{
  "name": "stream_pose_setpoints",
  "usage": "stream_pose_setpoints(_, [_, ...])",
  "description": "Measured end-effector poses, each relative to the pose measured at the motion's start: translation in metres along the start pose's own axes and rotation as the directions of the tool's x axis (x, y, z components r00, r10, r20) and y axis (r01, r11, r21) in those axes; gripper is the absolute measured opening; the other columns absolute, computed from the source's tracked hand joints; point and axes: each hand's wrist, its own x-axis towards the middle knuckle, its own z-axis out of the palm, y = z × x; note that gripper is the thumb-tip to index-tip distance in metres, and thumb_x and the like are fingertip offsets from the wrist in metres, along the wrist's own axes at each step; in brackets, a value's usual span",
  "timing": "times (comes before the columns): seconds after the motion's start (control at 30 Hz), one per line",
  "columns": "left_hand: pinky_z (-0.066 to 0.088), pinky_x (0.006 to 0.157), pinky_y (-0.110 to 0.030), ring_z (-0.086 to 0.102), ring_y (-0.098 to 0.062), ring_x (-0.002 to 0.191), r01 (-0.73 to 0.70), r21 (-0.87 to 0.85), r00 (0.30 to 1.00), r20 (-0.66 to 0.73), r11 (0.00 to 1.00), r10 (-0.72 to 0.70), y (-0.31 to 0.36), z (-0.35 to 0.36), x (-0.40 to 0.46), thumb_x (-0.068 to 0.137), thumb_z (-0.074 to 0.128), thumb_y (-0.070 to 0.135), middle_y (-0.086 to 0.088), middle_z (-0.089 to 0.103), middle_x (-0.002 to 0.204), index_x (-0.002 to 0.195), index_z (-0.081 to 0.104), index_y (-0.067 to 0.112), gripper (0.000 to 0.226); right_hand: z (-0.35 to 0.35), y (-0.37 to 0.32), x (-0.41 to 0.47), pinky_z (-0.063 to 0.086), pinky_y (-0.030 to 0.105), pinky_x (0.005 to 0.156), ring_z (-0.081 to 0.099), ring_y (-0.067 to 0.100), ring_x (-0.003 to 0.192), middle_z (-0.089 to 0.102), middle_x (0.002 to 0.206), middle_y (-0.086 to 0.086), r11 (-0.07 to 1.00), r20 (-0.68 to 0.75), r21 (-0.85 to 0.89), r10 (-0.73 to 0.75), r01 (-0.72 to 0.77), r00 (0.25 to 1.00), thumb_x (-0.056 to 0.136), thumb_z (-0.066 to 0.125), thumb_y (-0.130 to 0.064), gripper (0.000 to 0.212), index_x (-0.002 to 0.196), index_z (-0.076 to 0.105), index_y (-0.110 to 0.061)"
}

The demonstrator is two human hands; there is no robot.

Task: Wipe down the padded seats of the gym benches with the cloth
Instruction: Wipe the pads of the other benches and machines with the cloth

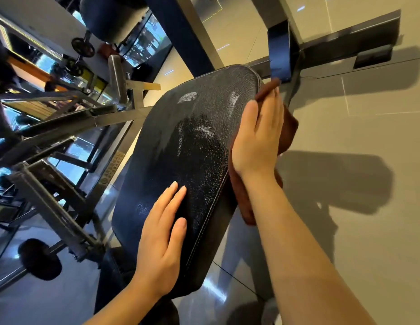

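One padded seat (190,165), dark and cracked, runs from the lower centre of the frame up toward the upper right. Its stitched right-hand edge descends from the rounded top corner to the lower centre; beyond that edge lies open tiled floor (368,207), crossed only by shadows. To the left of the seat, grey steel frame members (63,127) crowd close, leaving little room on that side. At the top of the seat a dark upright post (280,50) and crossbar stand just beyond the rounded corner.

Your right hand (258,134) lies flat against the seat's right-hand edge in the centre right of the frame, fingers straight and held together, pressing one brown cloth (290,127) against the side of the pad. The cloth shows above the fingertips, to the right of the hand and below the wrist, where it hangs down past the stitched edge. The grip is spread, not curled; you pinch nothing.

Your left hand (162,238) rests palm down on the lower part of the seat top, fingers straight and slightly apart, thumb out toward the stitched edge. It holds nothing.

Count: one seat pad in use, one cloth, two hands. A second dark pad (110,17) appears blurred at the upper left, and one round black foot (39,259) at the lower left.
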Motion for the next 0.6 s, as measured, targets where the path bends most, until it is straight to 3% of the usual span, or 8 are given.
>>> stream_pose_setpoints(0.07, [0.017, 0.117, -0.022, 0.023, -0.002, 0.144, 0.01, 0.003, 1.0, 0.007, 1.0, -0.01, 0.0, 0.0, 0.0, 0.095, 0.029, 0.048, 0.029, 0.026, 0.153, 0.143, 0.026, 0.053, 0.048, -0.007, -0.001, 0.032, 0.002, 0.037, 0.123, 0.011, 0.014, 0.149, 0.02, 0.162, 0.003, 1.0, 0.076, -0.022, 0.024, -0.023, 0.997, 0.105, 0.022, -0.036, 0.053, 0.154, 0.021, -0.014])
stream_pose_setpoints(0.17, [0.016, 0.116, -0.018, 0.023, -0.003, 0.144, 0.004, 0.005, 1.0, 0.005, 1.0, -0.004, 0.0, -0.001, 0.0, 0.096, 0.029, 0.047, 0.029, 0.026, 0.153, 0.143, 0.032, 0.05, 0.048, -0.01, 0.0, 0.045, 0.007, 0.037, 0.123, 0.012, 0.014, 0.149, 0.02, 0.162, 0.002, 0.999, 0.115, 0.038, 0.028, -0.032, 0.993, 0.107, 0.021, -0.034, 0.051, 0.154, 0.021, -0.014])
stream_pose_setpoints(0.37, [0.013, 0.114, -0.013, 0.022, 0.001, 0.143, -0.023, 0.147, 0.999, 0.025, 0.989, 0.02, 0.005, -0.004, 0.001, 0.098, 0.027, 0.043, 0.025, 0.024, 0.155, 0.145, 0.029, 0.041, 0.047, -0.007, 0.014, -0.05, -0.007, 0.016, 0.118, -0.005, 0.006, 0.149, 0.0, 0.163, 0.004, 0.996, 0.094, 0.076, -0.048, 0.041, 0.994, 0.101, 0.018, -0.039, 0.063, 0.154, 0.004, -0.007])
stream_pose_setpoints(0.43, [0.013, 0.113, -0.01, 0.022, 0.005, 0.142, -0.031, 0.187, 0.999, 0.014, 0.982, 0.029, 0.008, -0.003, 0.003, 0.098, 0.027, 0.044, 0.027, 0.024, 0.153, 0.143, 0.028, 0.044, 0.045, -0.002, 0.023, -0.086, -0.005, 0.025, 0.121, -0.006, 0.008, 0.15, -0.002, 0.161, -0.001, 0.994, 0.114, 0.041, -0.108, 0.104, 0.988, 0.1, 0.019, -0.037, 0.062, 0.152, 0.001, -0.009])
stream_pose_setpoints(0.6, [0.017, 0.111, -0.008, 0.026, 0.007, 0.139, 0.073, 0.011, 0.996, -0.057, 0.997, -0.072, 0.013, 0.006, 0.002, 0.094, 0.028, 0.05, 0.036, 0.027, 0.148, 0.135, 0.033, 0.05, 0.042, 0.0, 0.025, -0.082, -0.001, 0.04, 0.122, -0.003, 0.013, 0.151, 0.0, 0.16, -0.005, 0.978, 0.087, -0.034, -0.205, 0.208, 0.975, 0.103, 0.012, -0.047, 0.061, 0.15, -0.001, -0.01])
